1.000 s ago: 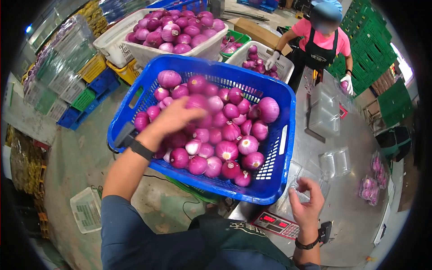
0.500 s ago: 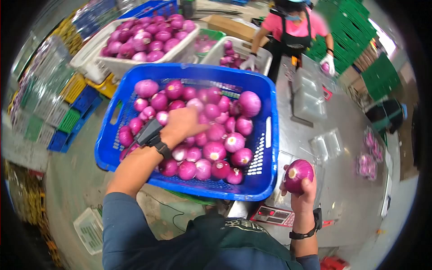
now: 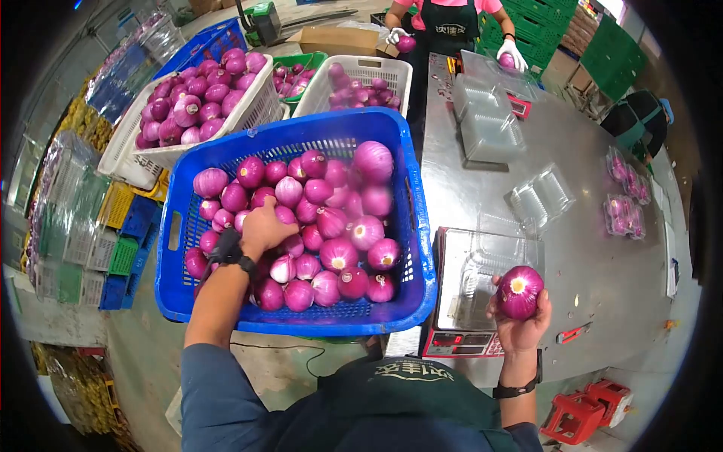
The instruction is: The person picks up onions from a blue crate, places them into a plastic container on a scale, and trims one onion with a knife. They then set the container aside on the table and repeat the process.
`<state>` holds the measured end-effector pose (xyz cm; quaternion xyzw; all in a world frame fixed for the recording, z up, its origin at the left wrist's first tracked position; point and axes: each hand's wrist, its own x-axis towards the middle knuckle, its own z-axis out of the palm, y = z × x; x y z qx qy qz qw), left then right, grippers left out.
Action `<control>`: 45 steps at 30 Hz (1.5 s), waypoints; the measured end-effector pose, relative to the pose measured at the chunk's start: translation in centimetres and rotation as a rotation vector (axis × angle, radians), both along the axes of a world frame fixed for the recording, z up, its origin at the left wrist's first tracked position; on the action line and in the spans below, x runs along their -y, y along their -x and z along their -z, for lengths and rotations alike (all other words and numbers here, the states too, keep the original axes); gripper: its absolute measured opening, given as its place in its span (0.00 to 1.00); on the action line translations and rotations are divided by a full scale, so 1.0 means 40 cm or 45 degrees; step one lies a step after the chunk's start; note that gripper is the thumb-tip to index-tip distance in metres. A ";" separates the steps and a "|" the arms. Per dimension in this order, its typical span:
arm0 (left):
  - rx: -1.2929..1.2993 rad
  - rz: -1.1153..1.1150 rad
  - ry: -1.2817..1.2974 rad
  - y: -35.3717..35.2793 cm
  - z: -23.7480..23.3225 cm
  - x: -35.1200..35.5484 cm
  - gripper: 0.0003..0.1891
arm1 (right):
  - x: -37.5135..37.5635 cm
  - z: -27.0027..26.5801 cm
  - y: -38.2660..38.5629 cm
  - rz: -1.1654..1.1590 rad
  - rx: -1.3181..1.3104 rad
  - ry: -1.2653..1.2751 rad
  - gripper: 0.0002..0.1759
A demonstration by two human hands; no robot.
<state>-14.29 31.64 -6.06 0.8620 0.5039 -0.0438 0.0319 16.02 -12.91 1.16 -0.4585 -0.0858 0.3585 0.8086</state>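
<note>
My left hand is down among the red onions in a blue plastic basket. Its thumb and forefinger are on either side of a red onion; the other fingers are partly hidden. A large red onion, root end facing up, sits in my right hand, with the fingers wrapped round it. That hand is just right of a digital scale, whose plate bears an open clear plastic box. Both wrists wear black bands, and a dark device is strapped to the left one.
Clear plastic boxes and packed onions are on the metal table. White crates of onions stand behind the basket. Across the table, a person in a pink shirt holds onions. Red stools stand at lower right.
The view has shifted, showing more of the scale and table. My left hand has moved slightly among the onions, its fingers now at one. My right hand still holds its onion.
</note>
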 end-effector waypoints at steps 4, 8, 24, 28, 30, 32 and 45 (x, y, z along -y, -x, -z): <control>0.793 -0.380 1.023 0.006 -0.165 0.037 0.38 | 0.017 -0.016 -0.020 -0.016 0.000 -0.093 0.44; 1.742 -0.025 1.594 -0.007 -0.283 0.174 0.45 | 0.034 -0.007 -0.046 -0.080 -0.104 -0.175 0.51; 1.535 0.467 1.117 -0.383 -0.288 0.876 0.50 | 0.182 0.000 -0.175 -0.229 0.188 0.001 0.50; 1.205 0.733 0.429 -0.497 -0.215 0.930 0.41 | 0.211 0.001 -0.207 -0.243 0.935 0.431 0.48; 1.172 0.802 0.347 -0.535 -0.185 0.933 0.39 | 0.213 0.012 -0.226 -0.260 1.455 0.547 0.47; 1.144 0.859 0.264 -0.557 -0.157 0.935 0.37 | 0.223 0.005 -0.219 -0.299 1.269 0.522 0.42; 1.254 0.911 0.208 -0.572 -0.183 0.972 0.37 | 0.275 0.066 -0.203 -0.556 -0.584 -0.334 0.41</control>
